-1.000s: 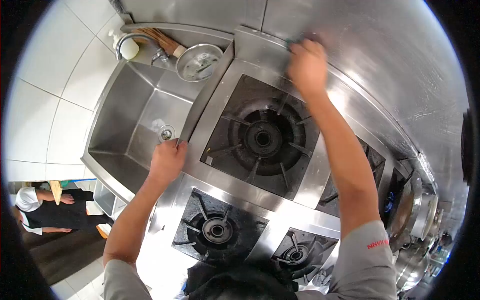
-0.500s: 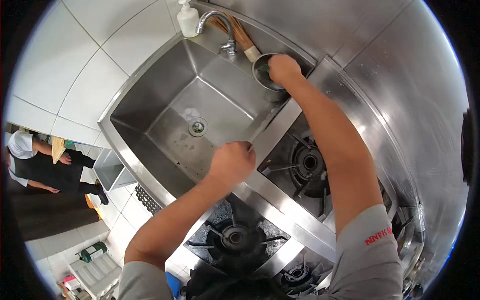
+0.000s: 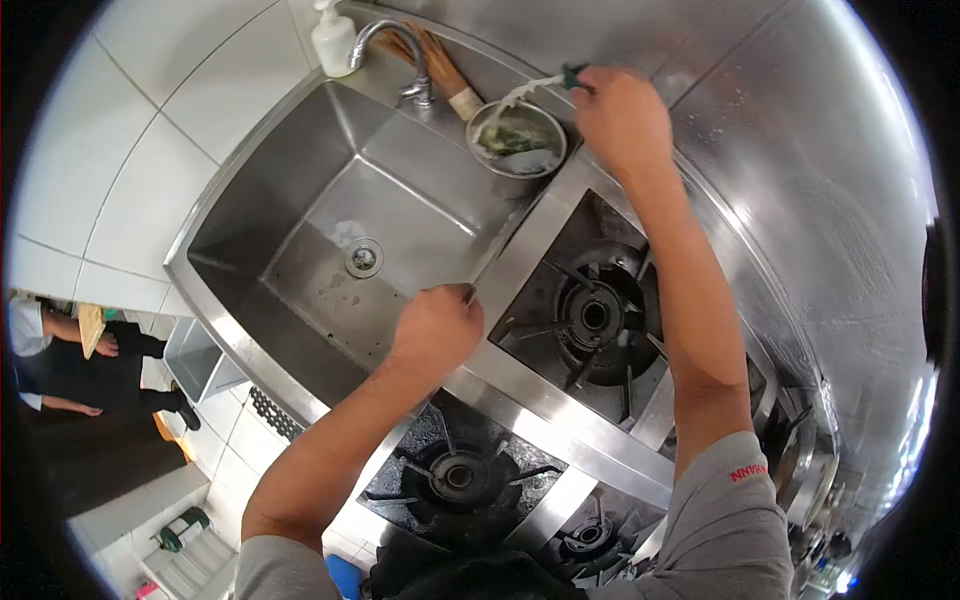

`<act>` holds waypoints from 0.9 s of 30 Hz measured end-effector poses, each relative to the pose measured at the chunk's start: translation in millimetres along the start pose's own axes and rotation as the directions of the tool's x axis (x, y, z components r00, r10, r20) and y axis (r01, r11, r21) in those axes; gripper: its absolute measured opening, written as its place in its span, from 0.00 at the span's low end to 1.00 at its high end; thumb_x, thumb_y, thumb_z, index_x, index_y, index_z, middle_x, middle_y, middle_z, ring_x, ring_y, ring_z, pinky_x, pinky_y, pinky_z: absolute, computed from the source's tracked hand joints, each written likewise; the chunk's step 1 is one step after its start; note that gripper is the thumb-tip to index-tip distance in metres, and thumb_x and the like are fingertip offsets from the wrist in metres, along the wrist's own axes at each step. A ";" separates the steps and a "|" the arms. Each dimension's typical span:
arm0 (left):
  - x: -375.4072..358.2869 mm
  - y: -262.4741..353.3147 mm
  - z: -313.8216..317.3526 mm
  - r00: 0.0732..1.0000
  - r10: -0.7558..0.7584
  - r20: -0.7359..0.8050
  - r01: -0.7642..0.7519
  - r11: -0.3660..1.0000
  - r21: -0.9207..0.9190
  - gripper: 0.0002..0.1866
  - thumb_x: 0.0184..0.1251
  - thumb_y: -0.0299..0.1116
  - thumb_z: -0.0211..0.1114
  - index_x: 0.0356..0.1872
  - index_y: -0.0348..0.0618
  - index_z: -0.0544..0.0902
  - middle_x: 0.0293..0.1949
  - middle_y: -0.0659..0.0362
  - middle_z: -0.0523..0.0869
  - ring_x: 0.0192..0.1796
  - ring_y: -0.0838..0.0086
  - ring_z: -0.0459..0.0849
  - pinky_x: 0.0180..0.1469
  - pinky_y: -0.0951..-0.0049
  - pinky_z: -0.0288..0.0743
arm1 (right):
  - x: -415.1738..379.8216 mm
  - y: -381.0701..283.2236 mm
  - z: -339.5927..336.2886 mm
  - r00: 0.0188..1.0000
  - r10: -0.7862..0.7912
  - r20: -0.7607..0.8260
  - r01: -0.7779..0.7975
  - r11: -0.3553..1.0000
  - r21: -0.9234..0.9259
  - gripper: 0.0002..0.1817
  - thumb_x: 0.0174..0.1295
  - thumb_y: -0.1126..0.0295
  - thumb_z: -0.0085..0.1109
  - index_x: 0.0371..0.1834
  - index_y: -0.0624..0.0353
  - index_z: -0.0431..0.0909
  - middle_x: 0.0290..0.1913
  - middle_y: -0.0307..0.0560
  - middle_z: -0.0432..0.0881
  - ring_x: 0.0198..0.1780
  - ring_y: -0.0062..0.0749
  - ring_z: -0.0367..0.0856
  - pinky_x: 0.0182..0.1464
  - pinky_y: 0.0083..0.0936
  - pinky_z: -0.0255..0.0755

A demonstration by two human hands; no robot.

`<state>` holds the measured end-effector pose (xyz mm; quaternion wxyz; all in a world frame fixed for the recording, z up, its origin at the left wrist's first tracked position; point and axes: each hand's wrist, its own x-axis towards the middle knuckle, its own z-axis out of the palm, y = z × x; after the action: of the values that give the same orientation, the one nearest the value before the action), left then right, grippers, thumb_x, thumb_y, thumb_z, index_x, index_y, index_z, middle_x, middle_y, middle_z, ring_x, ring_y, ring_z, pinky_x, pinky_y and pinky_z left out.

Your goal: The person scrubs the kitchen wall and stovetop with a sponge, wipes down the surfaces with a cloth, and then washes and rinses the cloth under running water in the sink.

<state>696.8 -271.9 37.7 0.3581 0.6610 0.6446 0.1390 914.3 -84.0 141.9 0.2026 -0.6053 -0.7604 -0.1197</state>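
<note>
My right hand [image 3: 622, 112] is closed on a dark green piece that looks like a scouring pad [image 3: 574, 77], up by the steel back wall. A whitish wet streak [image 3: 520, 92] trails from it down toward a round metal pot [image 3: 520, 183] at the sink's far right corner. Greenish and pale things lie in liquid inside the pot. Over the sink's near right rim, my left hand [image 3: 437, 328] is wrapped round a thin flat metal tool [image 3: 488, 268]. Its grip is hidden in my fist, and I cannot make out its kind.
The steel sink [image 3: 330, 215] has a drain [image 3: 364, 258] and a curved faucet [image 3: 418, 75]. A straw whisk [image 3: 440, 60] leans beside a white pump bottle [image 3: 334, 40]. Gas burners [image 3: 594, 315] stand right of and below the sink. Another person [image 3: 95, 370] stands at far left.
My right hand has lifted out of the pot, up and to the right, with the green pad in it. My left hand keeps its grip on the metal tool. The view has shifted slightly.
</note>
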 end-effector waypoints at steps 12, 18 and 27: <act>-2.9 3.0 3.5 0.995 0.050 -0.086 -0.043 0.995 0.089 0.16 0.70 0.39 0.59 0.38 0.35 0.87 0.35 0.37 0.88 0.43 0.39 0.87 0.51 0.45 0.81 | -203.5 202.9 -19.4 0.838 0.382 -0.390 -0.447 0.891 -0.087 0.23 0.52 0.68 0.77 0.52 0.58 0.82 0.49 0.53 0.84 0.52 0.54 0.82 0.55 0.47 0.75; -2.6 7.4 3.3 0.998 0.002 -0.066 0.005 0.995 0.102 0.18 0.70 0.39 0.58 0.37 0.32 0.85 0.34 0.35 0.87 0.43 0.37 0.87 0.49 0.45 0.80 | -139.3 108.5 65.8 0.833 0.543 -0.103 -0.479 0.802 0.358 0.26 0.63 0.55 0.72 0.58 0.61 0.81 0.58 0.58 0.85 0.61 0.55 0.83 0.63 0.45 0.77; -4.7 8.7 4.6 0.996 -0.007 -0.091 0.017 0.994 0.110 0.19 0.70 0.40 0.59 0.32 0.29 0.83 0.31 0.33 0.85 0.42 0.34 0.85 0.45 0.46 0.78 | -235.9 206.1 31.7 0.490 0.841 -0.230 -0.695 0.536 0.480 0.16 0.62 0.60 0.74 0.34 0.62 0.82 0.31 0.54 0.86 0.33 0.45 0.86 0.42 0.42 0.80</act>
<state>705.7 -276.9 41.5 0.2922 0.6692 0.6706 0.1307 1152.5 -227.1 -6.2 0.4947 -0.7976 -0.3444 -0.0201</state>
